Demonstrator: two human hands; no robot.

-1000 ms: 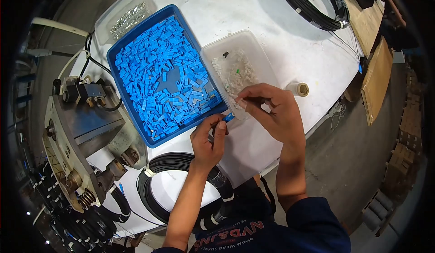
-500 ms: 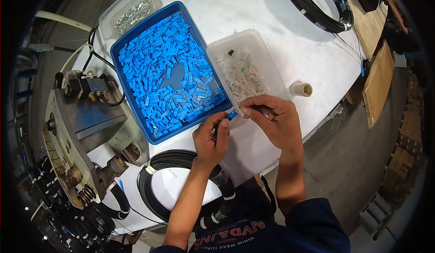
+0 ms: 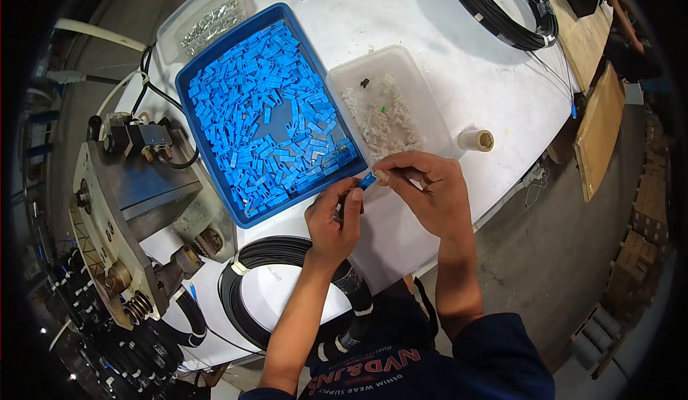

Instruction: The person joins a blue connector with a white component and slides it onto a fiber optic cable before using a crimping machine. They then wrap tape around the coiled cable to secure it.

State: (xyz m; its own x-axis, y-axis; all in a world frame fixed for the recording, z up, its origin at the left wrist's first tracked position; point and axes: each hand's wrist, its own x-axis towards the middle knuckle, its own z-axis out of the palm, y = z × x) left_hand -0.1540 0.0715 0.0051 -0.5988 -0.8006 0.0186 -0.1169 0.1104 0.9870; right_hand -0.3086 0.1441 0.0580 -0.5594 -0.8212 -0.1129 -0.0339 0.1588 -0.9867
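Note:
Between the thumb and fingers of my left hand (image 3: 335,217) is a small blue plastic connector (image 3: 367,181), its end pointing toward my right hand. My right hand (image 3: 433,192) pinches a tiny whitish piece at the connector's tip; the fingertips mostly cover it. Just beyond my hands, a blue tray (image 3: 244,217) holds many loose blue connectors (image 3: 244,106). A translucent plastic bin (image 3: 426,99) beside it contains many small white plastic pieces (image 3: 383,120), plus a green one and a dark one.
A metal press-like machine (image 3: 136,206) stands at the left. Coiled black cable (image 3: 233,296) lies near my body, and another cable coil (image 3: 494,24) sits at the far right. A small roll (image 3: 474,140) and a bin of metal parts (image 3: 211,26) are also on the white table (image 3: 344,13).
My right hand has shifted slightly left, bringing its fingertips against the end of the blue connector. My left hand has stayed almost still.

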